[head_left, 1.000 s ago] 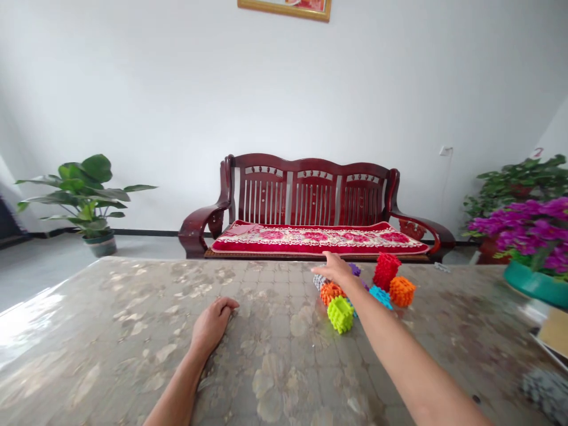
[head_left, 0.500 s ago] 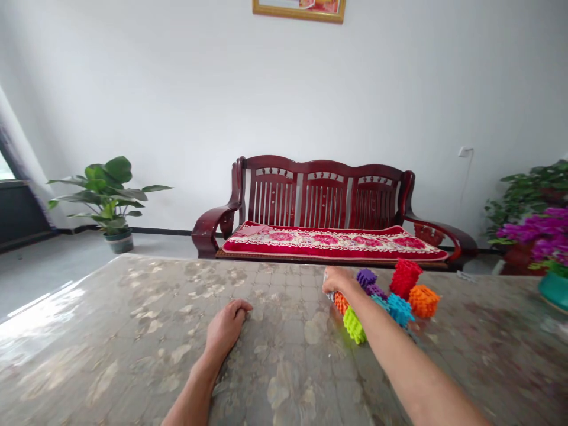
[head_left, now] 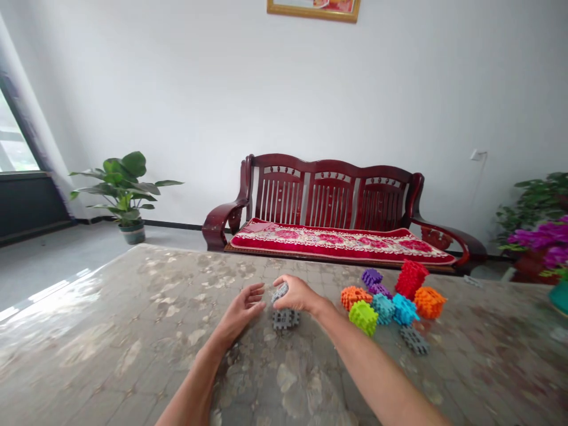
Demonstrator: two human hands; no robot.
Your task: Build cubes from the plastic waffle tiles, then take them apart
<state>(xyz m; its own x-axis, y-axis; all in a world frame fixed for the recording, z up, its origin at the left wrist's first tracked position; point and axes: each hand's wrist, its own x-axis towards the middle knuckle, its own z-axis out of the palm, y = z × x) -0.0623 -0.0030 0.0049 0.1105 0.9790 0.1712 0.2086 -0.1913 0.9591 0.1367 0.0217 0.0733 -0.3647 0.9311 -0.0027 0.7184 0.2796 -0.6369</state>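
My right hand [head_left: 296,294] is closed around a grey notched block [head_left: 285,320] near the middle of the table. The block's toothed front face shows below my fingers, and a lighter grey part [head_left: 279,292] shows between thumb and fingers. Whether these are one piece or two I cannot tell. Just to the left, my left hand [head_left: 244,305] is open, fingers spread, apart from the block. Right of my right wrist lie a lime green block [head_left: 363,318], an orange one [head_left: 355,297], a teal one [head_left: 383,308] and a blue one [head_left: 404,309], all with toothed edges.
Behind these are purple blocks [head_left: 371,276], a tall red block [head_left: 412,278] and another orange block [head_left: 429,302]. A flat dark grey piece [head_left: 414,340] lies nearer me. Past the patterned table [head_left: 110,331] stands a wooden bench [head_left: 331,195]. Purple flowers [head_left: 539,239] are at right.
My right hand has come left and nearer from beside the coloured blocks, bringing the grey block. My left hand has lifted and opened towards it. The view has shifted slightly left.
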